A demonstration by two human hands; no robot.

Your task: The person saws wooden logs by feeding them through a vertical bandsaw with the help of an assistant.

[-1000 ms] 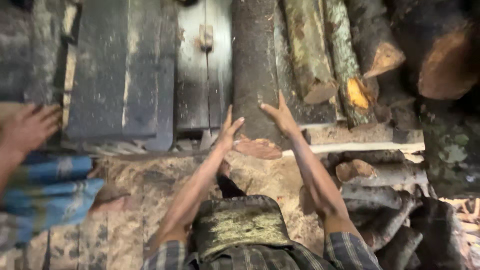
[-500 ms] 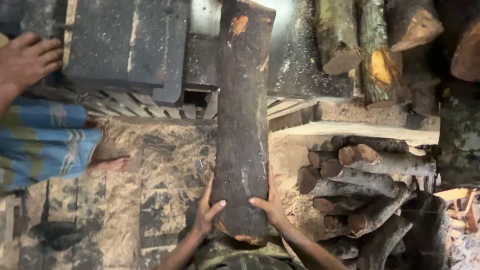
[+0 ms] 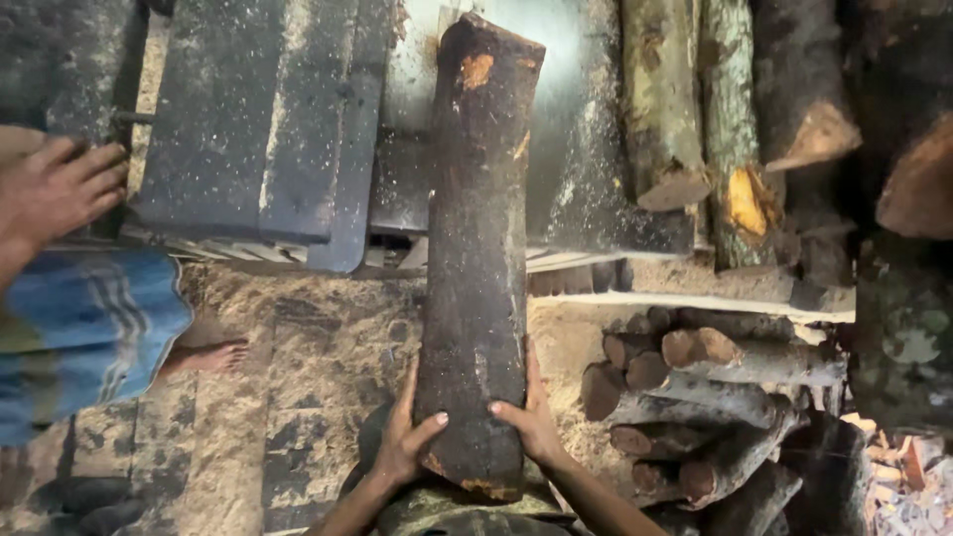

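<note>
Both hands, left (image 3: 405,442) and right (image 3: 533,417), clamped around dark log's (image 3: 476,248) near end.

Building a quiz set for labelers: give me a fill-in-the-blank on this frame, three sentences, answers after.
1. The left hand and right hand grip the near end of a dark ____.
2. The far end of the log rests on the saw ____.
3. The pile of short cut logs lies on the person's ____ side.

Missing words: log; table; right
</note>
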